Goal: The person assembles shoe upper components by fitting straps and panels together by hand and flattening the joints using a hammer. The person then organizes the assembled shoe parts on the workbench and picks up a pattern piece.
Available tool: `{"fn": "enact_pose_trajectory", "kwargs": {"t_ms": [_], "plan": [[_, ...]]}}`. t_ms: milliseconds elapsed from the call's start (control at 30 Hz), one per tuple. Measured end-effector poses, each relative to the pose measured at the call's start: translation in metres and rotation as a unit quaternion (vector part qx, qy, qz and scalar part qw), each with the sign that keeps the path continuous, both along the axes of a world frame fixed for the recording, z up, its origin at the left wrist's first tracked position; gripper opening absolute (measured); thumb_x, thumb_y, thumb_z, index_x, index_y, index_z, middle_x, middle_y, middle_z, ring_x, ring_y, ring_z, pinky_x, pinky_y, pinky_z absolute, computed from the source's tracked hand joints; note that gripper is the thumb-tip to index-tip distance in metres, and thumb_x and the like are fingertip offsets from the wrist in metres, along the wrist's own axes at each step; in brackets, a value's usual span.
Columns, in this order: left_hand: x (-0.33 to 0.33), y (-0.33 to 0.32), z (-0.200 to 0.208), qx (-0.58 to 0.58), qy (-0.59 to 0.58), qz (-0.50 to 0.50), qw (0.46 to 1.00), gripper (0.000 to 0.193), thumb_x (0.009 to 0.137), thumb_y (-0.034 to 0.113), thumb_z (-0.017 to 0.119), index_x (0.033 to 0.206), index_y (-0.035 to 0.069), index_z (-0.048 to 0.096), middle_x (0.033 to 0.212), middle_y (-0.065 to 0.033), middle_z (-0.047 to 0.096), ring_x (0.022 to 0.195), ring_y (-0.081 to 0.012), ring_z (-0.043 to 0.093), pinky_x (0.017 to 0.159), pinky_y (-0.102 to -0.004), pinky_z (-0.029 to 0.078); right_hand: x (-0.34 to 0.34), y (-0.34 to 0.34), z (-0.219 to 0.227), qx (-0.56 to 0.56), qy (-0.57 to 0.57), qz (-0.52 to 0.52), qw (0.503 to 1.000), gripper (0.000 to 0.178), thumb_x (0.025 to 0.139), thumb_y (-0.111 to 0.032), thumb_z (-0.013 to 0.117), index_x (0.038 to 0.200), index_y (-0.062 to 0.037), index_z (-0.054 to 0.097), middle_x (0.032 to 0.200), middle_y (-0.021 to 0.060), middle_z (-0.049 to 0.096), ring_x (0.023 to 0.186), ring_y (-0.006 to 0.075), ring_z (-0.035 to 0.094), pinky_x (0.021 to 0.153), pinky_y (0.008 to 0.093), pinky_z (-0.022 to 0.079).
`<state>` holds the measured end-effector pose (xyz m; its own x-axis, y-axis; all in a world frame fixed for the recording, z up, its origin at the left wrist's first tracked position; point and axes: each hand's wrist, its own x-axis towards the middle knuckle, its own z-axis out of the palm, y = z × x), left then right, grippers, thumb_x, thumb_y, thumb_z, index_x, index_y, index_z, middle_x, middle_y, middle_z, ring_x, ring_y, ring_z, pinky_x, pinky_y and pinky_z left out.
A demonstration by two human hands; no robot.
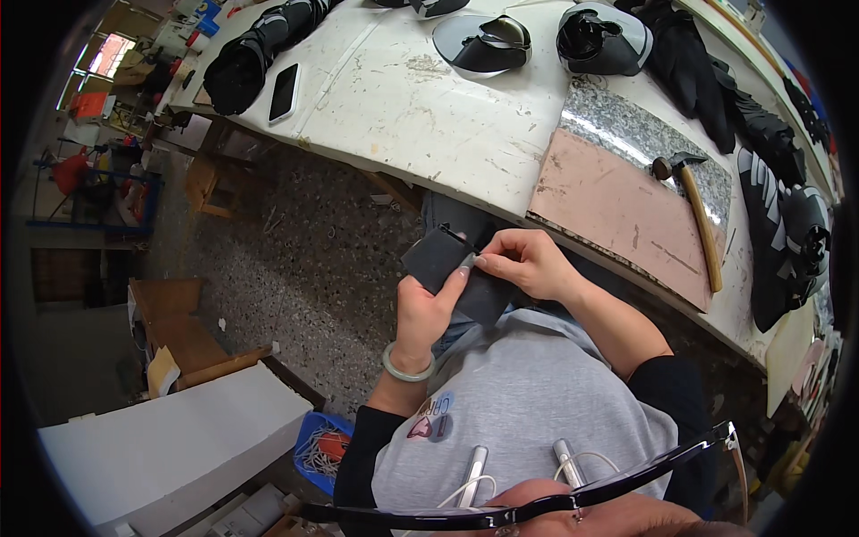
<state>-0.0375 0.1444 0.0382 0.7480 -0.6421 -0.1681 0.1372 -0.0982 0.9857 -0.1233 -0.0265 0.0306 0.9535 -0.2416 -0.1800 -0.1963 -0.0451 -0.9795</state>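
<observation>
Over my lap, in front of the table's edge, I hold a dark grey flat piece of material (436, 259). My left hand (424, 309) grips it from the near left side, with the thumb lying on top and the other fingers mostly hidden. My right hand (534, 265) is closed in a pinch at the piece's upper right edge, its fingertips close to my left thumb. A small black strip or fold shows along that edge; its detail is too small to make out.
A white table (403, 116) spans the far side, bearing a phone (284, 92), grey-and-black shaped pieces (483, 43) and black pieces at the right. A hammer (696, 219) lies across a pinkish board (617, 219) and a granite slab (640, 116). Lower left are a white box (179, 438) and blue basket (309, 430).
</observation>
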Motion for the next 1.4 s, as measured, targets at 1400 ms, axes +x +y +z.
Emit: {"fn": "enact_pose_trajectory", "kwargs": {"t_ms": [1400], "plan": [[-0.002,-0.121,-0.037,0.078,-0.274,-0.086,0.955,0.063,0.081,0.013,0.067,0.133,-0.008,0.038,0.121,-0.0229,0.055,0.112,-0.0349,0.054,0.095,-0.0374,0.043,-0.095,-0.09,0.03,-0.478,-0.119,-0.112,0.863,0.033,0.075,0.001,0.066,0.105,-0.01,0.063,0.085,0.0073,0.063,0.069,0.0255,0.064,0.058,0.0352,0.05]]}}
